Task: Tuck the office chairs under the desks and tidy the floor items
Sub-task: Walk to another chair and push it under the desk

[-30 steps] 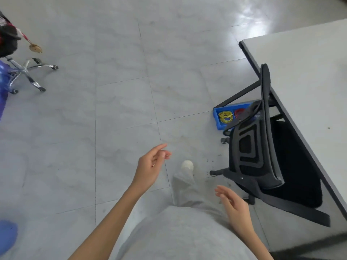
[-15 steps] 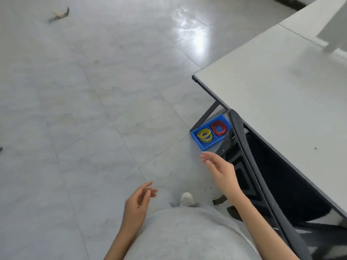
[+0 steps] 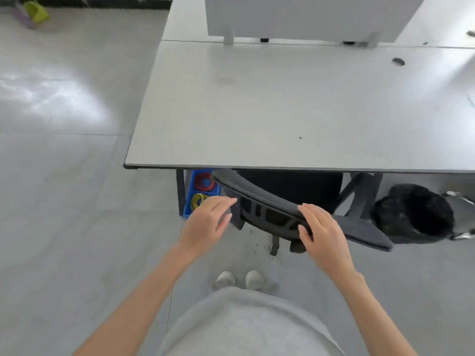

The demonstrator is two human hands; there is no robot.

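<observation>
A black office chair stands partly under the white desk, its backrest facing me and its seat hidden beneath the desktop. My right hand lies on the right part of the backrest's top edge, fingers over the rim and thumb against the back. My left hand hovers with straight fingers at the backrest's left end, just short of it. A blue tray holding red and yellow rubber-band coils sits on the floor beside the desk leg, partly under the desk.
A second dark chair seat with a chrome base shows at the right under the desk. A grey partition rises behind the desktop. A green and purple object lies on the floor at far left. My shoes stand close behind the chair.
I have turned to face the desk squarely. Both hands rose to the chair's backrest: the right one now touches its top edge, the left one has come up beside its left end.
</observation>
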